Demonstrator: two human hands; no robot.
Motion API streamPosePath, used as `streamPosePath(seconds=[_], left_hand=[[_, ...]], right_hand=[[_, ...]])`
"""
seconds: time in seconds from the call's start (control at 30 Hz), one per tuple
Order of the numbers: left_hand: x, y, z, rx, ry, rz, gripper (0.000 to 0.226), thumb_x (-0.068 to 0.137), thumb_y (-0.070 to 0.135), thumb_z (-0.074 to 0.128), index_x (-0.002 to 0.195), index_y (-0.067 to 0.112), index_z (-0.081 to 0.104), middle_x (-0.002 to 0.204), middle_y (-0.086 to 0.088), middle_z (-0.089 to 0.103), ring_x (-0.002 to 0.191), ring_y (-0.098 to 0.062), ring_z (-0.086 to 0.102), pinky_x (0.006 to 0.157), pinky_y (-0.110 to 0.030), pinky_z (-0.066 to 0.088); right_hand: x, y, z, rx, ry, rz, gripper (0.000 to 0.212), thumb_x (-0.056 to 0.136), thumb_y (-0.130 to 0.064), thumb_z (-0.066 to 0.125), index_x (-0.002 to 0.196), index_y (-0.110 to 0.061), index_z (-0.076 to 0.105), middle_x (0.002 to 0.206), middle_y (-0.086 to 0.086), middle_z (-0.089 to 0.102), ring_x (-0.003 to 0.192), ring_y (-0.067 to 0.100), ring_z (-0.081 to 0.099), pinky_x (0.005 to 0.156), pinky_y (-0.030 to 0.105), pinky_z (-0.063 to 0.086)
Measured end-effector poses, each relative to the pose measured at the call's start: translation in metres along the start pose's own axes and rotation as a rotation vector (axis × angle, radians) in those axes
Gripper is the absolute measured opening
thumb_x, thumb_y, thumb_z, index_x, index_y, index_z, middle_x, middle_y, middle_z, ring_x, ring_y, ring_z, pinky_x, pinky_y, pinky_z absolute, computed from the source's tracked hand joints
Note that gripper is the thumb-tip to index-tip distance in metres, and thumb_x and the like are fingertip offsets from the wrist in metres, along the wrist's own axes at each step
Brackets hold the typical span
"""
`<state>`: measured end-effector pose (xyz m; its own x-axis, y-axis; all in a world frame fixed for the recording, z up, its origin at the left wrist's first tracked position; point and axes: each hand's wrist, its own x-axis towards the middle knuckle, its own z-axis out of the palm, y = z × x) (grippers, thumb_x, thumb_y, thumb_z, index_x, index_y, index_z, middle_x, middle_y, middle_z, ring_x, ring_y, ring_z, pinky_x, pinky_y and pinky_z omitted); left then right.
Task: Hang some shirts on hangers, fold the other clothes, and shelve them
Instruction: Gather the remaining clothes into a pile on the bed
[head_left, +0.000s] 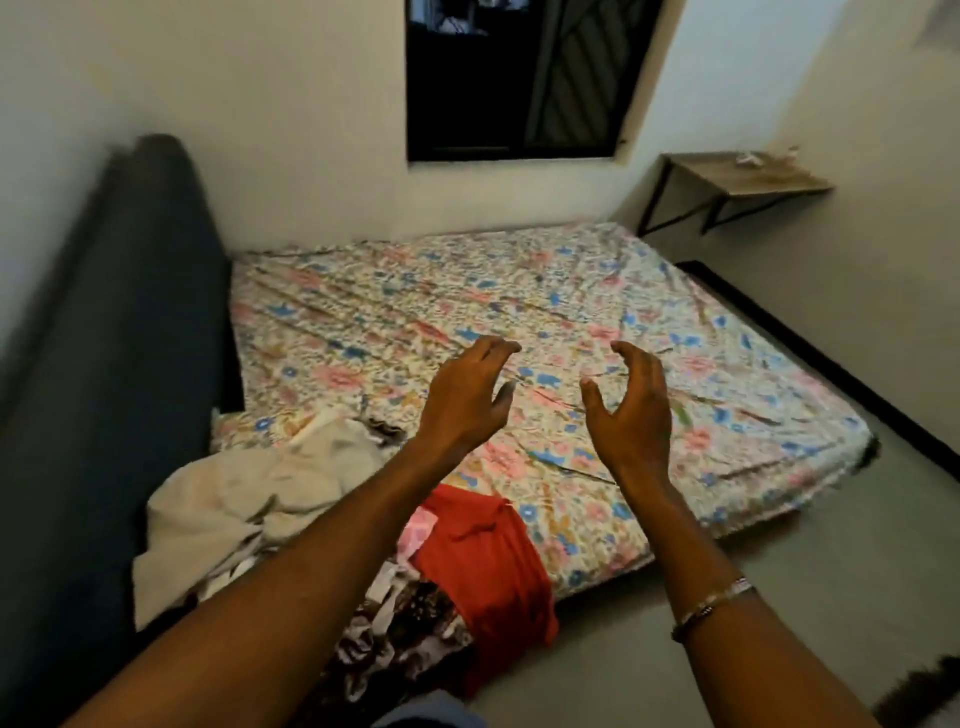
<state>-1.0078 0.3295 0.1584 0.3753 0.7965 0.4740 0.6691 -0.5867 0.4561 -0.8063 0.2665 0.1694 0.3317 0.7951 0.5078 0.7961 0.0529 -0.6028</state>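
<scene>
A heap of clothes is lying on the near corner of a mattress (597, 312), at about seven o'clock in the view: a cream garment (249, 493), a red garment (483, 566) and a dark patterned cloth (400, 639). Both hands are hovering above the flowered sheet at centre. The left hand (467, 400) and right hand (631, 410) are holding nothing, fingers loosely curled. A wall shelf (753, 179) is sitting at two o'clock.
</scene>
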Motion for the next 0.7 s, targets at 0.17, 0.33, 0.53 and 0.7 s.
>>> streamPosePath(seconds=[0.17,0.33,0.53,0.7], left_hand=[[-0.021,-0.089,-0.01,0.059,0.035,-0.224,0.042,0.095,0.024,0.063,0.136,0.023,0.056,0.133,0.002,0.059,0.11,-0.025,0.064,0.082,-0.041,0.055],[-0.062,-0.125,0.026,0.059,-0.014,-0.414,0.033,0.094,0.018,0.064,0.127,0.023,0.063,0.126,0.005,0.064,0.106,-0.02,0.065,0.079,-0.039,0.056],[-0.097,-0.134,0.107,0.016,-0.118,-0.707,0.035,0.092,0.012,0.065,0.126,0.019,0.067,0.125,0.002,0.066,0.109,-0.021,0.064,0.087,-0.034,0.054],[-0.1,-0.137,0.19,-0.089,-0.226,-0.983,0.04,0.09,0.009,0.066,0.129,0.019,0.065,0.126,-0.005,0.067,0.113,-0.025,0.063,0.096,-0.039,0.052]], right_hand=[[0.008,-0.006,0.102,0.087,-0.203,-0.011,0.043,0.092,-0.029,0.068,0.132,-0.024,0.054,0.129,0.001,0.054,0.118,0.022,0.055,0.092,0.04,0.051],[-0.011,0.019,0.165,0.153,-0.4,0.026,0.036,0.091,-0.027,0.068,0.125,-0.027,0.057,0.124,-0.003,0.056,0.112,0.017,0.057,0.087,0.036,0.05],[-0.024,0.094,0.209,0.119,-0.622,0.157,0.032,0.089,-0.023,0.069,0.119,-0.026,0.061,0.115,-0.004,0.059,0.105,0.013,0.059,0.086,0.036,0.052],[-0.026,0.163,0.241,0.048,-0.838,0.244,0.03,0.089,-0.022,0.068,0.118,-0.025,0.061,0.117,-0.002,0.06,0.102,0.014,0.06,0.081,0.028,0.046]])
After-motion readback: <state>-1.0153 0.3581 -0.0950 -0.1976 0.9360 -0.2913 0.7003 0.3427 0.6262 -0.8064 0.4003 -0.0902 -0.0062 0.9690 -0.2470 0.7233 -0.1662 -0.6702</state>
